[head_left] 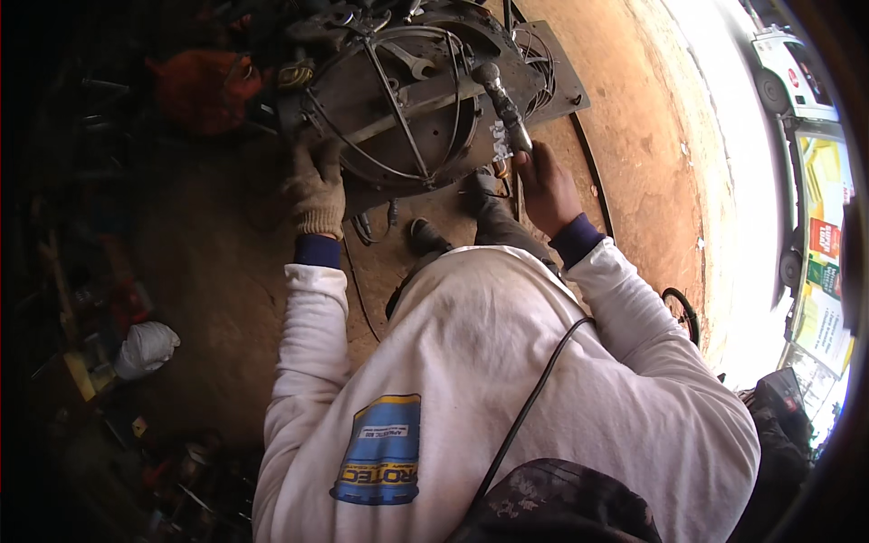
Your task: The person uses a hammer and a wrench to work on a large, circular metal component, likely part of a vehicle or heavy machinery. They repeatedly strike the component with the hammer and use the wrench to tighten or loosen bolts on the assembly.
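Observation:
A round frame of bent metal rods (396,86) lies on a dark steel workbench (434,133). My left hand (317,195), in a knitted work glove, is at the frame's near left rim, its fingers bent around it; their tips are in shadow. My bare right hand (549,195) is closed on the lower end of a hammer (507,110), at the bench's right edge. The hammer's rounded head points away from me, over the frame's right side. An open-ended wrench (412,63) and a flat metal bar (421,101) lie within the frame's outline.
A coil of thin wire (536,56) lies at the bench's far right. Left of the bench is an orange-red cloth or bag (206,89). A cable (593,172) runs over the brown floor on the right. A white truck (795,77) stands outside, far right.

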A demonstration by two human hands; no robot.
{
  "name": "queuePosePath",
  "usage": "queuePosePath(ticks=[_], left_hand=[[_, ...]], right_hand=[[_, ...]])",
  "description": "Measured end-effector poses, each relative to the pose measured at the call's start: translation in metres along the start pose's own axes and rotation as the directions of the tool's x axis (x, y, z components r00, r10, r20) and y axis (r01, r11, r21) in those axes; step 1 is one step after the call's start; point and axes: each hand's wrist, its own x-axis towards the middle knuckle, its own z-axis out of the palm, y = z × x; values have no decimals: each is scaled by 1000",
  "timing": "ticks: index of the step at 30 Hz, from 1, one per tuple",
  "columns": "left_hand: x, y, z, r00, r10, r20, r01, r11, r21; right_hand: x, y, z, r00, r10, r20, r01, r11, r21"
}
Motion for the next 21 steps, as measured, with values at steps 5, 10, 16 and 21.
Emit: queuePosePath(ticks=[5, 10, 16, 21], left_hand=[[6, -46, 32, 952, 236, -198, -255, 964, -78], [4, -13, 9, 989, 128, -68, -130, 991, -16], [-3, -7, 1, 1000, 18, 18, -17, 997, -74], [-21, 20, -24, 914, 149, -377, -298, 878, -375]], right_hand=[[-4, -45, -26, 950, -149, -275, 213, 952, 221], [0, 27, 11, 996, -79, -39, 79, 997, -17], [-7, -7, -11, 998, -27, -49, 32, 994, 102], [-9, -41, -10, 990, -134, -48, 141, 883, 448]])
